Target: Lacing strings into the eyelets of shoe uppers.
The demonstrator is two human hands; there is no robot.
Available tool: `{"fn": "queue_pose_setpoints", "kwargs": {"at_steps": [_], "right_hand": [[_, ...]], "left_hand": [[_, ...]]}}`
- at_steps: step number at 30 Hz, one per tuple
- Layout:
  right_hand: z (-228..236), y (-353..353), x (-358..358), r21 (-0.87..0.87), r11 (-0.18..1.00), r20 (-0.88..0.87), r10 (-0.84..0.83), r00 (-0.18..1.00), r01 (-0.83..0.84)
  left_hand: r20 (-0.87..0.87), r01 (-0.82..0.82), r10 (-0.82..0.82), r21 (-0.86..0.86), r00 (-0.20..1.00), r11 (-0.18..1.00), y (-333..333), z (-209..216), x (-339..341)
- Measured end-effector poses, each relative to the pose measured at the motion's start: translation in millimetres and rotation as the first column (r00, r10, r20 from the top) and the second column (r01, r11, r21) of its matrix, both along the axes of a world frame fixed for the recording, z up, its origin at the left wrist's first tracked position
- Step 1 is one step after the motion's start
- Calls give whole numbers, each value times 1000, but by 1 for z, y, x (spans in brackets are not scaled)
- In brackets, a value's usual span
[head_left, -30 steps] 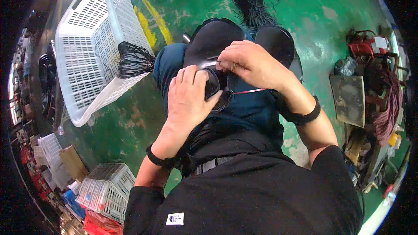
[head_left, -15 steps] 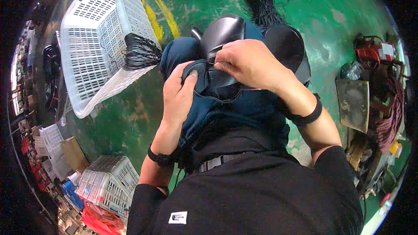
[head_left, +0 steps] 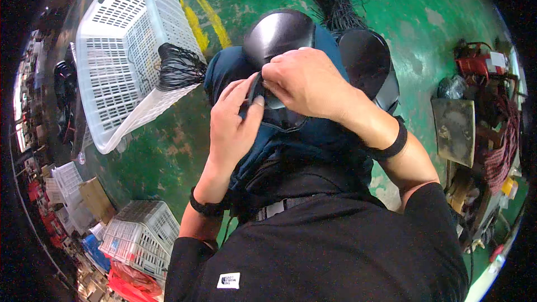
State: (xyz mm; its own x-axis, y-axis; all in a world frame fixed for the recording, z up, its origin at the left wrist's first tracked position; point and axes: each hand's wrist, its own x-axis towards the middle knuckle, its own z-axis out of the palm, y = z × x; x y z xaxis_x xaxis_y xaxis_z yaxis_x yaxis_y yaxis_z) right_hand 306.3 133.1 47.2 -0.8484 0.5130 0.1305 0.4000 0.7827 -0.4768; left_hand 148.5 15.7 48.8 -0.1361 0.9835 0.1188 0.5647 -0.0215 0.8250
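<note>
A white slatted crate (head_left: 86,106) is the largest thing here; to the right of the crate, a shiny black piece (head_left: 279,31) rests on the person's legs, with a rounded black panel (head_left: 363,59) farther right from the crate. Also right of the crate, the right hand (head_left: 305,81) has its fingers curled against a dark folded edge (head_left: 256,86), their exact grip hidden, while the left hand (head_left: 235,114), closer to the crate, pinches that edge between thumb and fingers. A black cord bundle (head_left: 179,69) hangs at the crate's right side.
</note>
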Motion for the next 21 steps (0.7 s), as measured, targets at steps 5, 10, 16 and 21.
{"fn": "queue_pose_setpoints", "kwargs": {"at_steps": [5,10,16,21], "right_hand": [[3,-11,-3,39,995,-129,-86,988,92],[0,-23,0,41,995,-219,-82,972,93],[5,-8,26,-15,944,-359,-313,879,330],[5,6,79,-507,847,110,-120,987,159]], "left_hand": [[566,-78,100,-62,819,995,-3,-18,-10],[536,-192,150,22,831,981,7,-25,-5],[725,-322,41,254,688,912,31,-14,-51],[979,-396,-12,94,204,913,36,24,-107]]}}
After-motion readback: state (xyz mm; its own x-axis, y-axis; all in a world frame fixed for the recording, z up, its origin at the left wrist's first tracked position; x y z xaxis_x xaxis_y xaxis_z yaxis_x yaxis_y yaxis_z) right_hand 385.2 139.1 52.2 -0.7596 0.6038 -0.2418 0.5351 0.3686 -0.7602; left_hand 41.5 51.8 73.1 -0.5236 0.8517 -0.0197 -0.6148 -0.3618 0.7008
